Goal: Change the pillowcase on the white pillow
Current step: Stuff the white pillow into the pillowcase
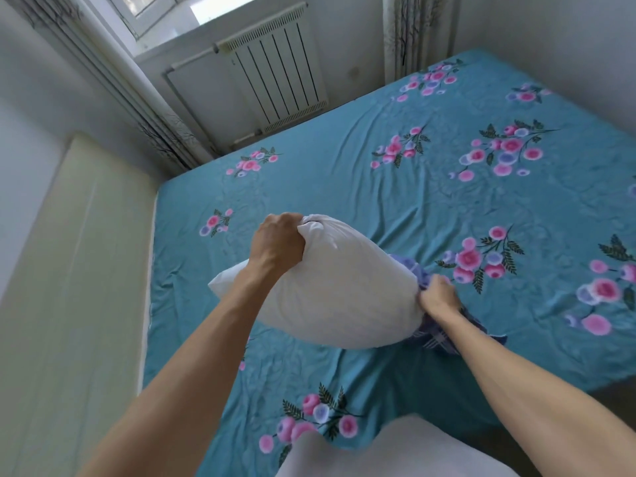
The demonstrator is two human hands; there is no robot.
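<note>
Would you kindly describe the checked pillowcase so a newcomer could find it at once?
Start at the teal flowered bed sheet. Above its near middle hangs the white pillow; behind its right end, gripped by the right hand, is the pillowcase, the only purple-checked cloth.

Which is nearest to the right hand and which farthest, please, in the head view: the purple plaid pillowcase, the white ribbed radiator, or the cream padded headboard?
1. Purple plaid pillowcase: gripped by the right hand.
2. Cream padded headboard: far left, beyond the bed.
3. White ribbed radiator: under the window, across the bed.
</note>
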